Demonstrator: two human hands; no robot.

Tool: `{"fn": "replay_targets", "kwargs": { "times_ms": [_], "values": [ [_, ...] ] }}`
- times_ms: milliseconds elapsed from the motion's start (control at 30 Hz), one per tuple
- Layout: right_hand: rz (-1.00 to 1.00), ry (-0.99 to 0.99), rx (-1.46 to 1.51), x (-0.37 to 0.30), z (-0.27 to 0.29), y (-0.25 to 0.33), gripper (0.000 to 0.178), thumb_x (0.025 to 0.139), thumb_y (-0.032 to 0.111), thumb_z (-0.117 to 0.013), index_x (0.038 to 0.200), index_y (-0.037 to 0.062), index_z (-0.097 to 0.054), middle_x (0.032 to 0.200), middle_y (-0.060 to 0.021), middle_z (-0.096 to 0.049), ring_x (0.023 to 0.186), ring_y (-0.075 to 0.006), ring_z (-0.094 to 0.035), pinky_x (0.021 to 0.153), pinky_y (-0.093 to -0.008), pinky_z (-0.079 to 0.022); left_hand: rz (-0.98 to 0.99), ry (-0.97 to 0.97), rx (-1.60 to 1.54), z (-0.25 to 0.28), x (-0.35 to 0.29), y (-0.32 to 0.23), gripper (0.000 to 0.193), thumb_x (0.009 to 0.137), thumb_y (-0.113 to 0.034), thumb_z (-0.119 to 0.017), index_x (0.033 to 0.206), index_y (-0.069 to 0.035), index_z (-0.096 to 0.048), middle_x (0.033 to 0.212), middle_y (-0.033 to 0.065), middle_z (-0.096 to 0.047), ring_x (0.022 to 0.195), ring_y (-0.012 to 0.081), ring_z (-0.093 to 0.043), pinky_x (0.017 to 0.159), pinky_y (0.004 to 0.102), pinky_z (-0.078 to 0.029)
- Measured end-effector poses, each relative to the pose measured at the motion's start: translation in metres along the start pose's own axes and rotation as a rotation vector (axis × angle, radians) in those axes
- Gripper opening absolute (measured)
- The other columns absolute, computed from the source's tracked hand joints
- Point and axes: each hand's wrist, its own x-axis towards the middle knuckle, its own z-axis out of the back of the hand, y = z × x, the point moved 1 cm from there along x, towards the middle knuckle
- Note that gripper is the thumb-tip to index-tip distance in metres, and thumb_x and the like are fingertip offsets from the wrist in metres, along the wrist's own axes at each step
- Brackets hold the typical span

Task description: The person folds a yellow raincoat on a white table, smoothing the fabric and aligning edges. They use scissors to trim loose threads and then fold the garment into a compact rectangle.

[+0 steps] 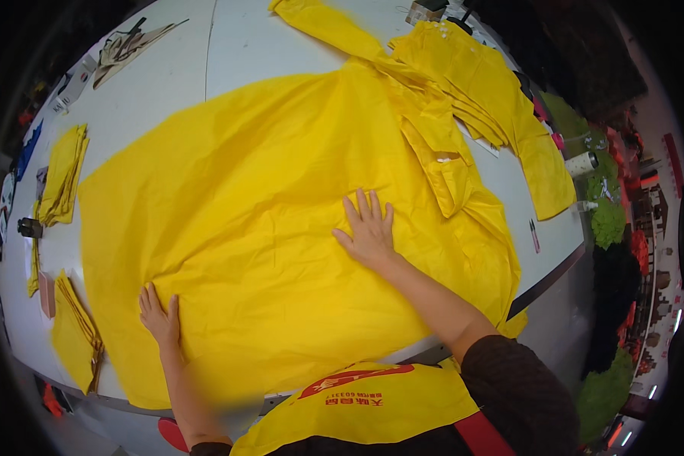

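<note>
A large yellow garment (281, 175) of thin cloth lies spread over the white table, its broad part toward me and a sleeve (323, 29) stretching to the far side. Wrinkles run across it, and part of it is bunched at the right. My left hand (160, 315) rests on the cloth near its left side, fingers apart. Farther to the right, my right hand (368, 233) lies flat on the same cloth with fingers spread. Neither hand grips anything.
Stacked yellow pieces (463, 72) lie at the far right; folded yellow bundles (62, 175) line the left edge. A small dark jar (30, 227) stands among them. At right are a thread cone (582, 164) and a slim pen-like tool (534, 236). A beige cloth piece (133, 49) lies far left.
</note>
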Motion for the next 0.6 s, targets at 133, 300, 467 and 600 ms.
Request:
{"fn": "replay_targets", "kwargs": {
  "times_ms": [133,300,467,600],
  "values": [
    [-0.042,0.009,0.065,-0.008,0.004,-0.026,0.066,0.082,0.045,-0.052,0.135,0.0088,-0.034,0.141,-0.0199,-0.026,0.130,-0.0361,-0.022,0.102,-0.0542,-0.017,-0.107,-0.133,-0.142,0.010,0.012,0.002,0.060,0.085,-0.034,-0.055,0.134,-0.006,-0.035,0.138,0.0191,-0.033,0.130,0.0338,-0.025,0.104,0.0421,-0.022],
    [-0.290,-0.117,0.127,0.014,0.027,-0.172,0.074,0.081,0.046,-0.054,0.139,0.0103,-0.025,0.145,-0.0184,-0.016,0.135,-0.0306,-0.013,0.104,-0.0586,-0.010,-0.181,-0.060,0.111,-0.017,0.036,-0.033,0.060,0.085,-0.038,-0.053,0.134,-0.009,-0.035,0.141,0.0157,-0.029,0.132,0.0316,-0.022,0.104,0.0504,-0.017],
    [-0.561,-0.434,-0.418,0.013,0.147,-0.270,0.073,0.083,0.049,-0.051,0.140,0.0137,-0.022,0.146,-0.0158,-0.016,0.133,-0.0385,-0.012,0.095,-0.0662,-0.019,-0.146,-0.035,0.020,-0.033,0.013,-0.017,0.059,0.085,-0.038,-0.052,0.135,-0.011,-0.035,0.143,0.0136,-0.026,0.133,0.0304,-0.020,0.103,0.0545,-0.014],
    [-0.335,-0.279,-0.220,-0.017,0.090,-0.263,0.074,0.083,0.055,-0.046,0.140,0.0146,-0.023,0.147,-0.0146,-0.015,0.134,-0.0363,-0.011,0.097,-0.0657,-0.015,-0.103,-0.113,-0.086,-0.028,-0.036,0.013,0.059,0.085,-0.039,-0.051,0.135,-0.011,-0.034,0.143,0.0134,-0.027,0.133,0.0301,-0.021,0.103,0.0546,-0.016]
  ]
}}
